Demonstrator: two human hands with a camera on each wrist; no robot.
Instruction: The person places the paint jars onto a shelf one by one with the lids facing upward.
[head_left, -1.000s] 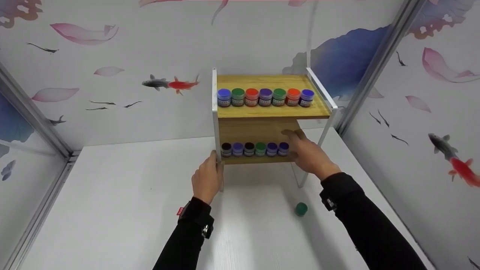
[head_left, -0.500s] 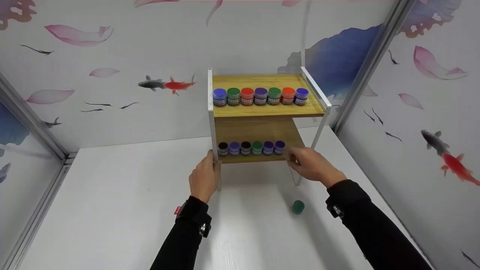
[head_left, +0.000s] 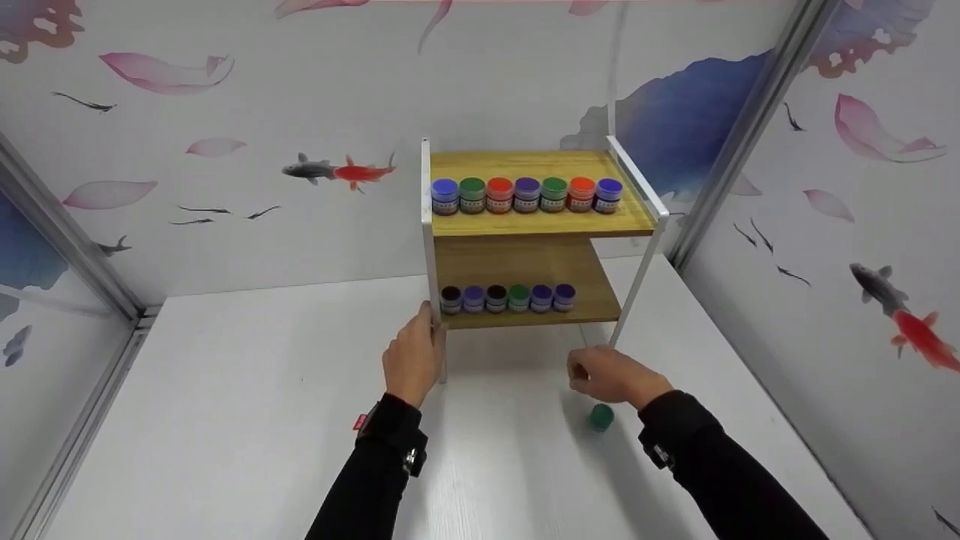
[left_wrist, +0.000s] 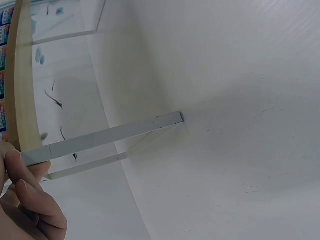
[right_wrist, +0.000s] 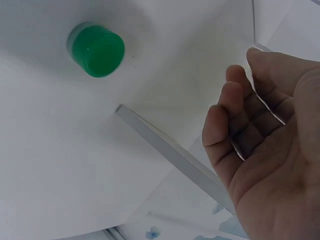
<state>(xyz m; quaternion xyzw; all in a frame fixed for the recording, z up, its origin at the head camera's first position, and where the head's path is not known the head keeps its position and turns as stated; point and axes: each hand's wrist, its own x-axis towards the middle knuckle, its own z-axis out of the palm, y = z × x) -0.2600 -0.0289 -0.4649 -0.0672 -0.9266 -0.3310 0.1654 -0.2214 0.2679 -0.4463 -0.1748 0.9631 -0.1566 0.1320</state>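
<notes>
A two-tier rack (head_left: pixel 540 225) with wooden shelves and a white frame stands at the back of the white table. Seven coloured jars (head_left: pixel 526 195) line its upper shelf and several smaller ones (head_left: pixel 508 298) the lower. My left hand (head_left: pixel 424 341) grips the rack's front left leg (left_wrist: pixel 105 137), fingers (left_wrist: pixel 32 192) curled round it. My right hand (head_left: pixel 596 375) hovers over the table just in front of the rack, palm open and fingers (right_wrist: pixel 225 117) relaxed, holding nothing. A green jar (head_left: pixel 601 417) stands on the table just below it, also in the right wrist view (right_wrist: pixel 96 50).
Walls with fish and petal print close in the table (head_left: pixel 225 420) at the back and on both sides. The rack's front right leg (right_wrist: pixel 170 150) stands between the green jar and my right hand.
My right hand has drawn back out of the lower shelf and come down toward the table near the green jar. The left hand has stayed on the leg.
</notes>
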